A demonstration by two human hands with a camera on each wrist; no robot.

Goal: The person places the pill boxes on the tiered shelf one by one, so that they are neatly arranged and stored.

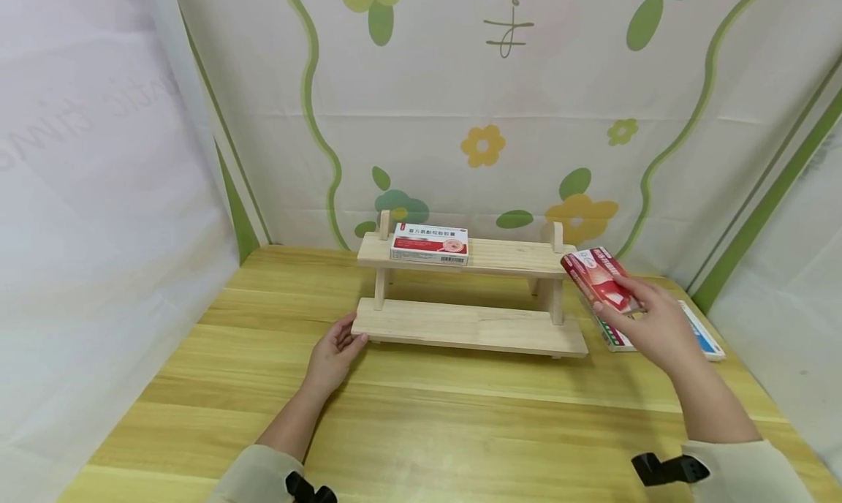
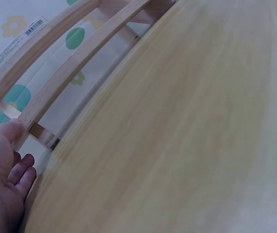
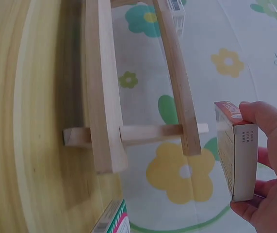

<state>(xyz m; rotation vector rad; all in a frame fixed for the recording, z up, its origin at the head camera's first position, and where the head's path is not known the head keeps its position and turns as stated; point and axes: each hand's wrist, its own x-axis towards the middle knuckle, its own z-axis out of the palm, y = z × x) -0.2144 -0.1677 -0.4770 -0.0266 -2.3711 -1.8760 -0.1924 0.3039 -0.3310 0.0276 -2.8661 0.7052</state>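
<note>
A two-tier wooden shelf (image 1: pixel 470 326) stands on the table. My left hand (image 1: pixel 332 353) holds the left end of its lower board, thumb at the front edge, as the left wrist view also shows. With my right hand (image 1: pixel 654 324) I grip a red and white medicine box (image 1: pixel 597 278) between thumb and fingers, in the air by the right end of the upper board. In the right wrist view the held box (image 3: pixel 237 150) shows its pale side, apart from the shelf. Another red and white medicine box (image 1: pixel 430 244) lies on the left part of the upper board.
On the table at the right, partly hidden under my right hand, lie a green and white box (image 1: pixel 615 338) and a blue and white box (image 1: pixel 704 335). Behind the shelf hangs a flower-printed cloth (image 1: pixel 421 86), with white cloth walls on both sides.
</note>
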